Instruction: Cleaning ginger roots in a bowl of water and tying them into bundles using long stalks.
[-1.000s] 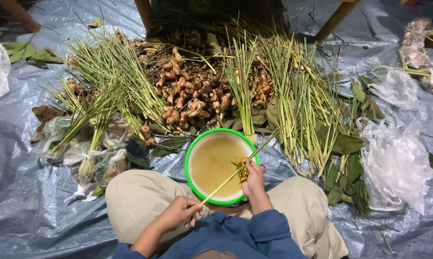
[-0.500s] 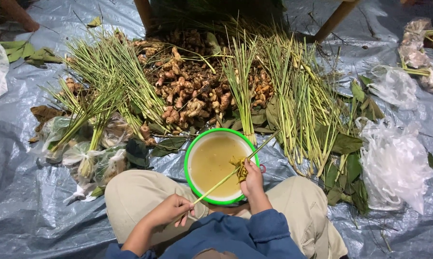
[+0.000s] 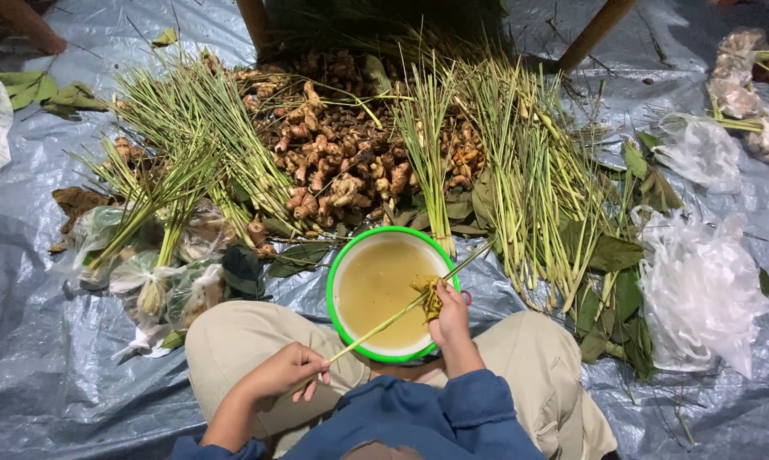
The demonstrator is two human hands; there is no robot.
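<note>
A green-rimmed bowl (image 3: pixel 335 285) of murky yellowish water sits between my knees. My left hand (image 3: pixel 287 370) pinches the near end of a long lemongrass stalk (image 3: pixel 376 326) that slants up across the bowl. My right hand (image 3: pixel 449 313) holds a yellowish scrubbing pad (image 3: pixel 428 295) wrapped around the stalk over the water. I wear a blue top and beige trousers.
On the grey plastic sheet (image 3: pixel 26 332) beyond the bowl lie lemongrass bundles (image 3: pixel 529 179), a pile of ginger and turmeric roots (image 3: pixel 342 162), green leaves (image 3: pixel 614 255) and several plastic bags (image 3: pixel 699 281). Bagged bundles (image 3: pixel 158 273) sit at the left. Two wooden legs (image 3: pixel 593 34) stand behind.
My left hand slid slightly back toward my body along the stalk. The right hand stays at the bowl's edge with the pad.
</note>
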